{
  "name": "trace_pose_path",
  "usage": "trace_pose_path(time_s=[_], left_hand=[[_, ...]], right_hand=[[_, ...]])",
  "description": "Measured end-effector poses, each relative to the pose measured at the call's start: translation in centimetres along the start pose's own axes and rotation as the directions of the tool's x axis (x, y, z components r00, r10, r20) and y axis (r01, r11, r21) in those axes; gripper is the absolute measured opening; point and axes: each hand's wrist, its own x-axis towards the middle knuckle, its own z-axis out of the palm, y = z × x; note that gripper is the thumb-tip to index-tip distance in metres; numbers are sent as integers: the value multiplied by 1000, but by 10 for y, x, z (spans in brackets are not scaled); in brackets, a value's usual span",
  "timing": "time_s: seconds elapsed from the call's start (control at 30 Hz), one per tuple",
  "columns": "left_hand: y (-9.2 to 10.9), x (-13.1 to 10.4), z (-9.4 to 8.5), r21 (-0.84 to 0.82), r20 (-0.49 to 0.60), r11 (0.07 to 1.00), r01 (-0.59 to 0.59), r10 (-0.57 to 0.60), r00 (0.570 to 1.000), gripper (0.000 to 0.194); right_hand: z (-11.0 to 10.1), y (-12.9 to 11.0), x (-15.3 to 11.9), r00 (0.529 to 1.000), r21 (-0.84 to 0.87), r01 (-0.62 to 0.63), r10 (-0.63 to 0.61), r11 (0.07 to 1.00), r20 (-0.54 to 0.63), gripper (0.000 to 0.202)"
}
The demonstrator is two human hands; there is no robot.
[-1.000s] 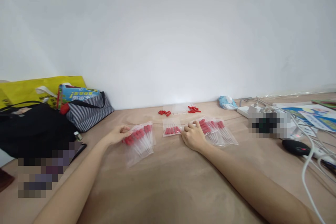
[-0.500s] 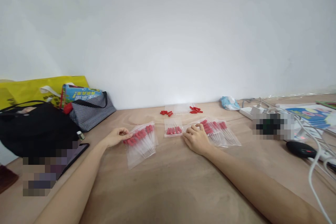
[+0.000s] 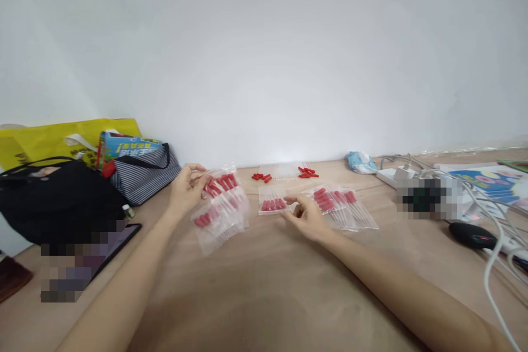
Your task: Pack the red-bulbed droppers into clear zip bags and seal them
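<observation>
My left hand (image 3: 187,190) pinches a clear plastic bag (image 3: 223,184) of red-ended pale sticks and holds it raised and tilted. More bags of the same kind (image 3: 214,228) lie below it, partly covered by it. In the middle, a single small bag (image 3: 271,198) lies flat, its red ends toward me. My right hand (image 3: 307,220) is at that bag's right corner, thumb and index finger apart; whether the thumb touches the plastic I cannot tell. To the right of this hand, several overlapping bags (image 3: 342,212) of red-ended sticks are fanned out on the table.
Loose red pieces lie in two small piles (image 3: 261,177) (image 3: 308,172) near the wall, with clear bags (image 3: 284,170) between them. Bags, including a striped one (image 3: 144,176), and a phone (image 3: 113,250) stand at left. A blue mask (image 3: 361,162), white cables (image 3: 490,275) and a black mouse (image 3: 472,235) occupy the right.
My left hand has risen and moved slightly away from me, lifting a bag off the others. The right hand's fingers have spread and shifted a little at the middle bag's corner.
</observation>
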Motion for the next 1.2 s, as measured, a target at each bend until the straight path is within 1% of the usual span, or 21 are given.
trace_pose_path(time_s=[0.03,0.1,0.13,0.17,0.2,0.23,0.3,0.37,0.4,0.43,0.47,0.5,0.57,0.63,0.7,0.77,0.83,0.9,1.0,1.07,1.2], left_hand=[[3,-1,10,-4,-66,998,-61,60,996,30],[4,-3,33,13,-137,979,-203,203,970,27],[4,-5,45,56,-156,956,-287,293,943,24],[3,-6,57,132,-183,912,-388,407,895,20],[2,-7,68,221,-192,839,-497,537,821,16],[0,-8,78,281,-158,741,-610,662,732,13],[-3,-12,94,286,-19,516,-808,846,533,11],[-7,-16,104,215,110,317,-924,932,346,17],[-8,-19,106,179,155,251,-951,948,279,19],[-10,-22,108,155,185,215,-964,953,242,21],[-13,-26,109,139,208,207,-968,950,233,21],[-15,-30,110,128,233,224,-966,940,249,22],[-22,-38,109,129,292,290,-948,903,316,22],[-29,-47,108,157,354,351,-923,853,384,20],[-35,-54,106,184,392,386,-904,815,427,19],[-36,-60,106,195,400,402,-895,800,446,20],[-35,-64,106,204,391,405,-892,801,453,19],[-31,-68,107,214,383,395,-894,807,449,19],[-26,-73,109,215,386,367,-905,820,424,20],[-24,-74,109,211,385,352,-912,827,409,20],[-26,-73,107,212,372,340,-916,839,397,18]], right_hand=[[3,-4,3,997,78,-71,69,994,29,37],[8,-12,9,985,169,-164,153,972,80,56],[10,-14,13,981,191,-187,174,964,83,64],[13,-14,17,980,210,-200,190,957,66,67],[15,-14,21,978,232,-208,205,950,37,66],[17,-12,25,976,261,-213,219,942,4,60],[18,-5,31,971,328,-203,232,923,-53,43],[17,3,34,975,356,-143,194,923,-109,26],[16,8,33,978,343,-102,157,934,-138,20],[13,13,32,980,312,-61,116,948,-161,17],[11,17,31,982,264,-29,77,964,-173,15],[8,22,28,984,205,-11,47,979,-170,16],[0,28,20,993,63,10,-3,998,-115,18],[-8,30,12,997,-114,70,-73,991,-16,20],[-16,28,2,982,-300,185,-162,936,100,21],[-24,23,-5,945,-464,324,-262,824,195,20],[-29,17,-12,890,-567,455,-370,687,266,15],[-31,12,-16,824,-606,556,-474,569,310,9],[-31,10,-18,741,-627,639,-573,446,349,15],[-32,11,-19,715,-639,659,-594,396,369,19],[-33,15,-18,707,-650,661,-601,374,374,22]])
